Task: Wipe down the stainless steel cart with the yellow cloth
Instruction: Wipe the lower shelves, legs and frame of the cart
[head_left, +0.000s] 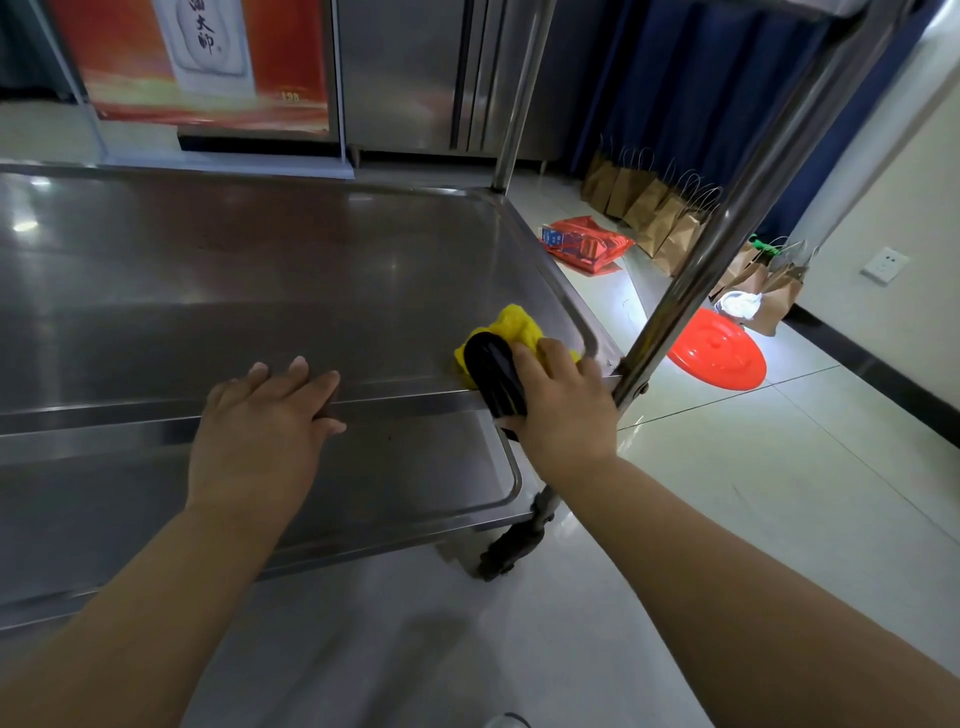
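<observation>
**Yellow cloth at the cart's right corner**

I see the yellow cloth (519, 325) bunched on the cart's middle shelf (260, 270), just ahead of my right hand (558, 410), near the shelf's right front corner. That hand grips a black object (493, 376), which I cannot identify, against the cloth. My left hand (265, 421) lies relaxed, fingers straight, pressing on the shelf's front rim, well to the left of the cloth. A cart post (727, 218) rises just right of my right hand. Beyond it on the floor lie a red lid (722, 356), brown paper bags (660, 213) and a red plastic bag (587, 241).
</observation>
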